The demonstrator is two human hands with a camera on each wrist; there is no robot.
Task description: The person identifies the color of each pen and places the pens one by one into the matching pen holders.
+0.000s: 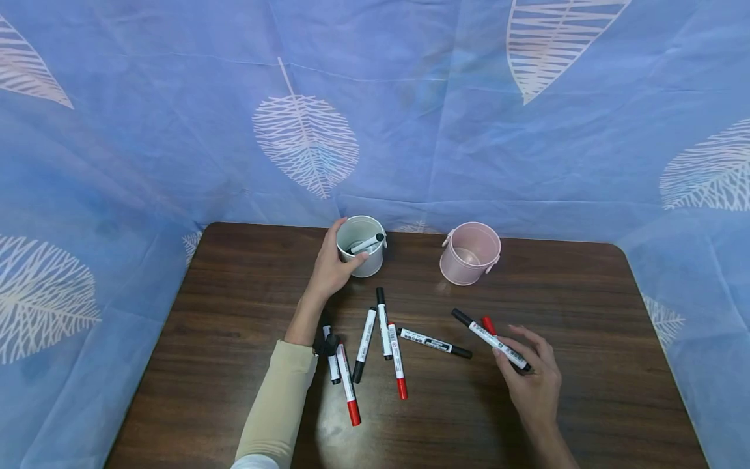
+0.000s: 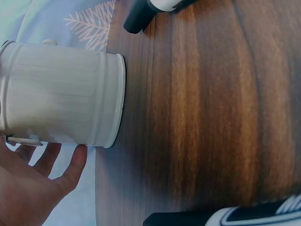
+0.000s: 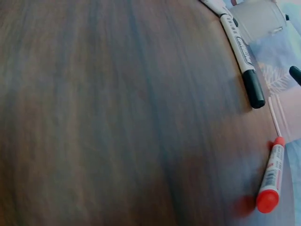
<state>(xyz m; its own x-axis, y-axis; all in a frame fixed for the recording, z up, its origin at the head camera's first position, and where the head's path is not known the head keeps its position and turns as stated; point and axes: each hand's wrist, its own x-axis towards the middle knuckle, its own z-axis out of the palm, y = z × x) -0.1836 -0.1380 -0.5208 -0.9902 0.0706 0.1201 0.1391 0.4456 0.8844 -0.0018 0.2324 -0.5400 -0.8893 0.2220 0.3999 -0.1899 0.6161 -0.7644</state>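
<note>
My left hand [image 1: 329, 267] holds the side of a small white metal bucket [image 1: 372, 266], its thumb at the near rim. A black-capped marker [image 1: 366, 244] leans inside that bucket. In the left wrist view, the fingers [image 2: 70, 167] lie along the white wall of the bucket [image 2: 61, 94]. My right hand [image 1: 538, 384] pinches a black-capped marker [image 1: 491, 337] by one end, raised over the table. Just behind it a red-capped marker [image 1: 488, 324] is partly hidden; the right wrist view shows this red-capped marker [image 3: 273, 176] lying on the table.
A pink bucket [image 1: 458, 270] stands at the back edge of the brown table [image 1: 586, 306]. Between the hands lie several loose markers, among them a black-capped one [image 1: 430, 341] and a red-capped one [image 1: 396, 355]. A blue leaf-print cloth [image 1: 398, 143] hangs behind.
</note>
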